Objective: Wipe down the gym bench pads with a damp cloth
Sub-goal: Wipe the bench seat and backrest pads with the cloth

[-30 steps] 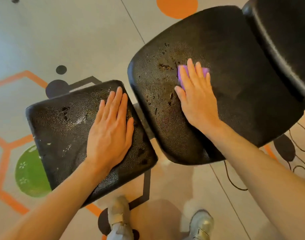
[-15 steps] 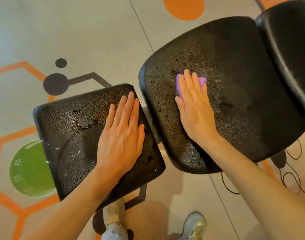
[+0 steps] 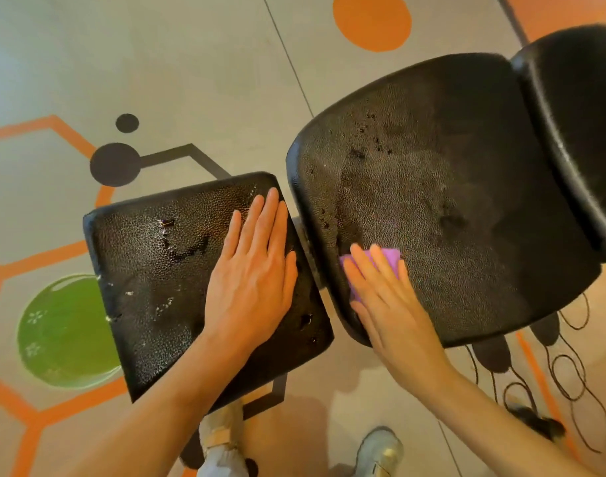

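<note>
Two black textured bench pads fill the view. The small square pad (image 3: pixel 150 277) lies at the left, worn and cracked in spots. My left hand (image 3: pixel 253 273) rests flat on its right part, fingers together, holding nothing. The larger pad (image 3: pixel 466 201) lies at the right, with dark spots near its upper left. My right hand (image 3: pixel 387 301) presses a purple cloth (image 3: pixel 387 259) flat against the near left edge of that pad; most of the cloth is hidden under my fingers. A third black pad (image 3: pixel 583 115) adjoins at the far right.
Below is a grey floor with orange hexagon lines, an orange circle (image 3: pixel 372 20), a green circle (image 3: pixel 64 332) and black dots. My shoes (image 3: pixel 380 449) show at the bottom between the pads. Thin black squiggly lines (image 3: pixel 570 373) run across the floor under the large pad's right side.
My right hand has slid the purple cloth from the middle of the large pad down toward its near left edge. My left hand stays flat on the small pad.
</note>
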